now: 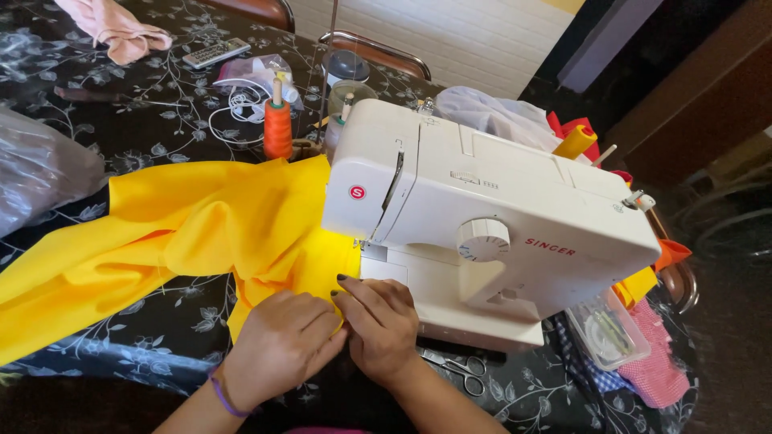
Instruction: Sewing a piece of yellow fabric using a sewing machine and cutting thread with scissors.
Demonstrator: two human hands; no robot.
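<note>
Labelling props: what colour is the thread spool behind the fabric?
Orange: the spool stands upright behind the yellow fabric, seen best in the head view.

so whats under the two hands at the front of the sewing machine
Yellow fabric lies under the left hand and right hand, pressed flat beside the white sewing machine. The hands cover the cloth edge, so any fold or seam there is hidden. Scissors lie beside the right wrist.

Scissors (460, 367) lay just right of the hands. Farther right sat a clear plastic box (609, 329). Well beyond the hands stood an orange thread spool (277, 127), a remote control (215, 53) and pink cloth (118, 29).
</note>
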